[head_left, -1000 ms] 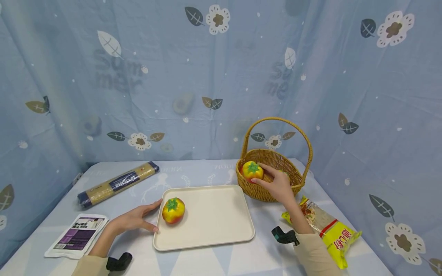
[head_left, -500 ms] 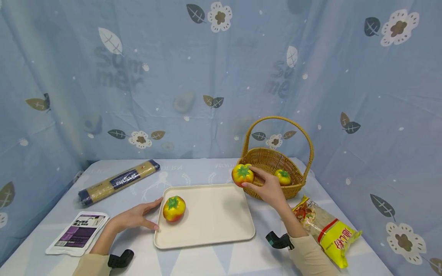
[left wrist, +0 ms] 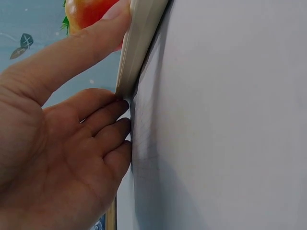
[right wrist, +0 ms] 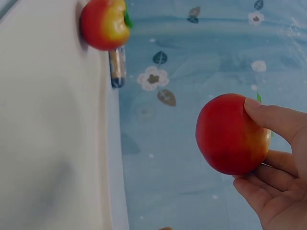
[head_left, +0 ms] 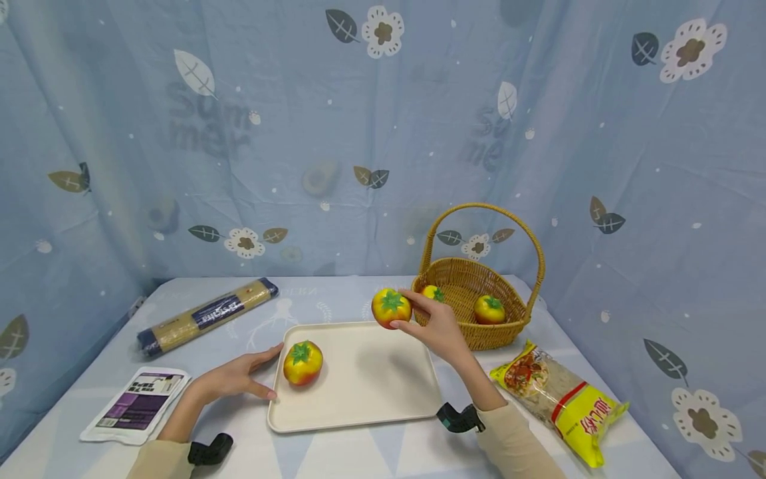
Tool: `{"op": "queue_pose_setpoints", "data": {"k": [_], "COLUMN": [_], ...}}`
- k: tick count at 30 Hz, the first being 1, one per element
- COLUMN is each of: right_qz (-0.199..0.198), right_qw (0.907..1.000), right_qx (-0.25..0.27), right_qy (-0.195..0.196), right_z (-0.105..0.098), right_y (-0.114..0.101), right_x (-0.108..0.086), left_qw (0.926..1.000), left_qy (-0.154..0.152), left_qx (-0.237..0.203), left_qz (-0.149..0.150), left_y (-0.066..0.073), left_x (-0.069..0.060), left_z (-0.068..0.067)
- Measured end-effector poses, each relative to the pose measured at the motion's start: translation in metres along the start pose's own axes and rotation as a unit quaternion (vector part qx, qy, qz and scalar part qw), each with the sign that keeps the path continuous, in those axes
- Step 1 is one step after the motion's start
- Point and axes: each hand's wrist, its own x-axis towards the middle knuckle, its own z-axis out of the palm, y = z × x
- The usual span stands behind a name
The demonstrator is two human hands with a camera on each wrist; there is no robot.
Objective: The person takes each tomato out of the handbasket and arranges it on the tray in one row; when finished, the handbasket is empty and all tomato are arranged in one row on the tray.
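My right hand (head_left: 439, 332) pinches a red and yellow tomato (head_left: 391, 307) with a green star-shaped top. It holds the tomato in the air above the far right part of the cream tray (head_left: 371, 392). In the right wrist view the thumb and fingers grip the held tomato (right wrist: 230, 136) from one side. A second tomato (head_left: 302, 363) sits at the tray's left end. My left hand (head_left: 230, 379) rests at the tray's left edge, thumb and fingertips touching the rim (left wrist: 144, 38). Two more tomatoes, one at the left (head_left: 432, 293) and one at the right (head_left: 489, 309), lie in the wicker basket (head_left: 479, 338).
A yellow bag of noodles (head_left: 559, 402) lies in front of the basket, at the right. A long pack of pasta (head_left: 206, 316) lies at the back left. Nearer, a white and purple pouch (head_left: 137, 406) lies beside the left forearm. Blue curtains surround the table.
My right hand has lifted the tomato out from the basket and carried it left to above the tray. The left hand stays at the tray's edge.
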Motion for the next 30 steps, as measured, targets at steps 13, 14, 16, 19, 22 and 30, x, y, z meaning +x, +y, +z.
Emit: {"op": "queue_pose_setpoints", "data": {"k": [13, 14, 16, 19, 22, 30], "right_qz": [-0.002, -0.004, -0.005, -0.006, -0.006, 0.008], "right_qw": [0.9995, 0.9994, 0.9991, 0.9983, 0.9976, 0.9948], "right_qx": [0.014, 0.013, 0.019, 0.022, 0.019, 0.013], "right_qy": [-0.027, -0.030, -0.039, -0.053, -0.067, -0.101], "right_z": [0.030, 0.032, 0.038, 0.046, 0.055, 0.073], "right_y": [-0.012, -0.012, -0.012, -0.011, -0.007, 0.000], "right_x": [0.010, 0.010, 0.009, 0.008, 0.006, 0.000], "left_qw": [1.0000, 1.0000, 1.0000, 1.0000, 1.0000, 0.9999], "left_qy": [-0.005, -0.004, -0.004, -0.003, -0.002, -0.003], "left_qx": [0.006, 0.005, 0.006, 0.006, 0.003, 0.011], "left_qz": [0.002, 0.002, 0.001, -0.002, -0.005, -0.008], "left_y": [0.005, 0.005, 0.004, 0.004, 0.003, 0.004], "left_x": [-0.002, -0.002, -0.002, -0.002, -0.002, -0.002], "left_z": [0.000, 0.001, 0.001, 0.000, -0.001, 0.000]}}
